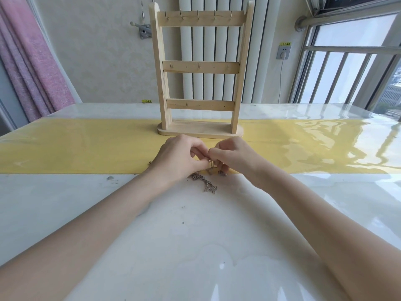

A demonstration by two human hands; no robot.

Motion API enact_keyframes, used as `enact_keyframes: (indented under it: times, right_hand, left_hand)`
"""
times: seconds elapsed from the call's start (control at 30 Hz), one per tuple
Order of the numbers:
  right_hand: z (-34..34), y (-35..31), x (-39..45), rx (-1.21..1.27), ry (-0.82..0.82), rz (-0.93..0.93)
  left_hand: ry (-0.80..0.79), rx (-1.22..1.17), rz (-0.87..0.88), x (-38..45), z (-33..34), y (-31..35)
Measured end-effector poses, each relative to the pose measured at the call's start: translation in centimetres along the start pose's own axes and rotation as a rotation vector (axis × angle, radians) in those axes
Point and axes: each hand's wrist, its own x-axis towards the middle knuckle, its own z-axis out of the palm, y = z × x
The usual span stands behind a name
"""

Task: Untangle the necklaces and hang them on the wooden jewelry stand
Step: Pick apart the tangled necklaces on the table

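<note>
Both hands, left hand (180, 157) and right hand (234, 156), pinched shut on fine links of the tangled necklaces (206, 182) heaped on the table (108, 213) before the bare wooden jewelry stand (200, 68): light, limp, slippery, likely best gripped near the knot.

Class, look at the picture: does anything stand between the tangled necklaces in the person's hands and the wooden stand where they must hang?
Nothing visible does. The left hand and right hand pinch the tangled necklaces just in front of the wooden jewelry stand, with only bare yellow runner between. The stand's hooks show nothing hanging. The tangle itself is the obstacle.
</note>
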Motion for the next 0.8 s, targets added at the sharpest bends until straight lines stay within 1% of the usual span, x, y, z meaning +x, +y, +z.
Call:
enact_keyframes:
  times: [0.07, 0.17, 0.23, 0.27, 0.33, 0.4, 0.5, 0.57, 0.7, 0.73, 0.8]
  right_hand:
    - [-0.2, -0.2, -0.1, 0.004, 0.003, -0.031]
    - [-0.6, -0.4, -0.1, 0.078, -0.015, -0.076]
    - [-0.8, -0.2, 0.0, 0.145, -0.050, -0.081]
    - [-0.8, -0.1, 0.1, 0.177, -0.075, -0.077]
    - [-0.9, 0.1, 0.2, 0.238, -0.120, -0.064]
    - [-1.0, 0.2, 0.2, 0.271, -0.141, -0.056]
    - [-1.1, 0.3, 0.3, 0.270, -0.153, -0.054]
    - [-1.2, 0.2, 0.3, 0.261, -0.166, -0.048]
    - [-1.3, 0.2, 0.2, 0.269, -0.188, -0.023]
    - [-1.4, 0.3, 0.1, 0.274, -0.177, -0.018]
    - [-1.6, 0.4, 0.2, 0.297, -0.138, -0.018]
  left_hand:
    - [-0.019, -0.124, -0.084, 0.2, 0.0, -0.3]
    - [-0.129, -0.570, -0.330, 0.3, -0.4, -0.3]
    - [-0.180, -0.822, -0.446, 0.4, -0.6, -0.3]
    - [-0.190, -0.898, -0.469, 0.4, -0.7, -0.2]
    - [-0.179, -0.981, -0.459, 0.4, -0.6, -0.1]
    - [-0.121, -0.983, -0.406, 0.5, -0.5, -0.1]
    - [-0.076, -0.896, -0.314, 0.5, -0.1, -0.3]
    - [-0.061, -0.773, -0.238, 0.5, 0.2, -0.3]
    - [0.025, -0.464, 0.006, 0.5, 0.3, -0.5]
    - [0.036, -0.414, 0.045, 0.6, 0.3, -0.6]
    - [0.049, -0.393, 0.072, 0.6, 0.1, -0.8]
